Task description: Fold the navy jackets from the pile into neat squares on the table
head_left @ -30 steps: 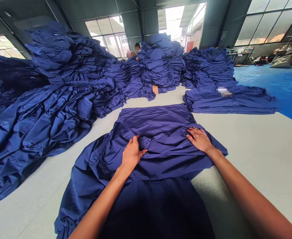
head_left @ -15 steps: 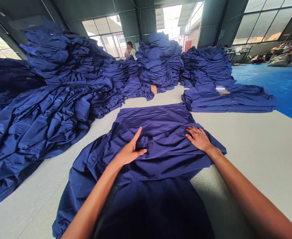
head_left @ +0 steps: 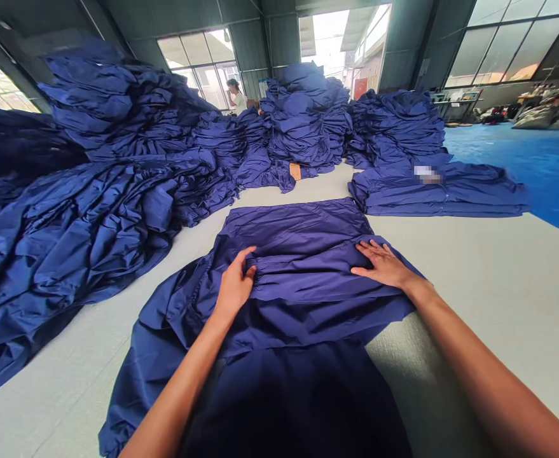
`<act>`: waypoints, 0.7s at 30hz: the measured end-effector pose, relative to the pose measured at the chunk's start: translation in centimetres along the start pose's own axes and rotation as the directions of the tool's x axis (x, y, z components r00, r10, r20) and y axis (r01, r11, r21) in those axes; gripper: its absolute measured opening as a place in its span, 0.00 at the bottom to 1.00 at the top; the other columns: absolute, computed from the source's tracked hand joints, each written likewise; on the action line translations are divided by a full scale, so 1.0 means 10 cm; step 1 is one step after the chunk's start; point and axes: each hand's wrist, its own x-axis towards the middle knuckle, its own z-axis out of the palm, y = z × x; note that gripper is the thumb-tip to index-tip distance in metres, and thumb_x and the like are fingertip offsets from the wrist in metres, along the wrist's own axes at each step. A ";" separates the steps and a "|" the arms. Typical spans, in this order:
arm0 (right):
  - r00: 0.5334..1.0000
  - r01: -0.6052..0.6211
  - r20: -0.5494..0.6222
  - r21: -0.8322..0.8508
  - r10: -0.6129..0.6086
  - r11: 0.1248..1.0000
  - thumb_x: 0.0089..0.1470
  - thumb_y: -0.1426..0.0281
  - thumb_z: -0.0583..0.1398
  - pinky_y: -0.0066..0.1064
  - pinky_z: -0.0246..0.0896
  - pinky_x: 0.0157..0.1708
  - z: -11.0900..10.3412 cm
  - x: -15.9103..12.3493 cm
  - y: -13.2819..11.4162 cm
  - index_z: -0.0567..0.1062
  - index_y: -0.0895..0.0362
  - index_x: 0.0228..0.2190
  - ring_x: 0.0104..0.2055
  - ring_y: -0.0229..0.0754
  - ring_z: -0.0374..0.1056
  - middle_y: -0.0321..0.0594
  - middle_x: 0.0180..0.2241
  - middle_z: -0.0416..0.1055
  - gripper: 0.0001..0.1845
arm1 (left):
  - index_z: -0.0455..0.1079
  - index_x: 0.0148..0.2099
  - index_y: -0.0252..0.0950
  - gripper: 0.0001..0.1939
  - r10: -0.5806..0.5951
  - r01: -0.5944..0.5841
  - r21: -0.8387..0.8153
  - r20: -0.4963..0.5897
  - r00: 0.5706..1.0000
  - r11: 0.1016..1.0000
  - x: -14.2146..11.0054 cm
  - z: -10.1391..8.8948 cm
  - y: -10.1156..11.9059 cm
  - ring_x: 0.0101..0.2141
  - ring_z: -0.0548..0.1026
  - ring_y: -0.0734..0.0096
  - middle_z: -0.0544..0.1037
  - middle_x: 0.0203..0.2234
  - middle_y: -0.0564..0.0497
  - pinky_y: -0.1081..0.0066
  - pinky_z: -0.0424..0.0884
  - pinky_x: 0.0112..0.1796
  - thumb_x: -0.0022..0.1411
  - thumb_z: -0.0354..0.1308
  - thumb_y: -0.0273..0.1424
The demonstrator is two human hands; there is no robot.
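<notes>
A navy-blue garment (head_left: 293,324) lies spread and partly folded on the pale table in front of me. Its sleeve, with a gathered end, trails to the lower left. My left hand (head_left: 234,280) rests on the garment's left half, thumb and index finger apart, the other fingers mostly hidden. Across the right half, my right hand (head_left: 383,264) lies flat with its fingers spread. Soft creases run through the cloth between the two hands. The garment's near part falls into dark shadow.
A large heap of navy cloth (head_left: 69,235) covers the table's left side, with tall piles (head_left: 303,121) behind. A flat folded stack (head_left: 474,191) lies at the right on the pale table (head_left: 498,280). A person (head_left: 236,97) is in the background. The floor (head_left: 508,152) is blue.
My left hand has opened, then shifted left across the garment, and the cloth there looks smoother. My right hand has stayed nearly in place, its fingers spreading wider. The background person has moved left.
</notes>
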 end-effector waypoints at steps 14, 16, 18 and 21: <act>0.998 -0.047 0.043 0.061 0.044 0.997 0.51 0.35 0.50 0.49 0.31 0.69 -0.05 -0.05 -0.03 0.54 0.56 0.68 0.72 0.53 0.31 0.46 0.71 0.41 0.54 | 0.68 0.58 0.38 0.27 -0.019 0.027 -0.212 0.043 0.999 0.977 0.08 0.05 -0.25 0.27 0.67 0.72 0.69 0.26 0.55 0.73 0.66 0.31 0.57 0.58 0.40; 0.997 -0.066 0.042 0.069 0.063 0.995 0.53 0.34 0.48 0.49 0.31 0.69 -0.05 -0.06 -0.05 0.54 0.56 0.68 0.72 0.53 0.29 0.46 0.71 0.39 0.53 | 0.68 0.57 0.36 0.25 -0.017 0.020 -0.136 0.029 0.999 0.991 0.08 0.13 -0.35 0.31 0.70 0.70 0.73 0.31 0.52 0.71 0.68 0.36 0.59 0.55 0.38; 0.997 -0.078 0.033 0.075 0.076 0.994 0.55 0.35 0.45 0.50 0.31 0.69 -0.06 -0.06 -0.07 0.53 0.56 0.68 0.72 0.53 0.28 0.45 0.71 0.38 0.51 | 0.68 0.57 0.35 0.25 -0.039 0.040 -0.088 0.013 0.999 0.995 0.08 0.19 -0.41 0.36 0.72 0.67 0.75 0.36 0.49 0.68 0.69 0.42 0.59 0.55 0.37; 0.998 -0.066 0.017 0.079 0.065 0.995 0.59 0.38 0.42 0.49 0.32 0.69 -0.08 -0.06 -0.07 0.49 0.55 0.69 0.72 0.51 0.29 0.41 0.71 0.39 0.48 | 0.66 0.59 0.34 0.28 -0.137 0.137 -0.128 0.009 0.991 0.982 0.06 0.22 -0.39 0.40 0.74 0.63 0.76 0.39 0.47 0.65 0.70 0.45 0.57 0.58 0.38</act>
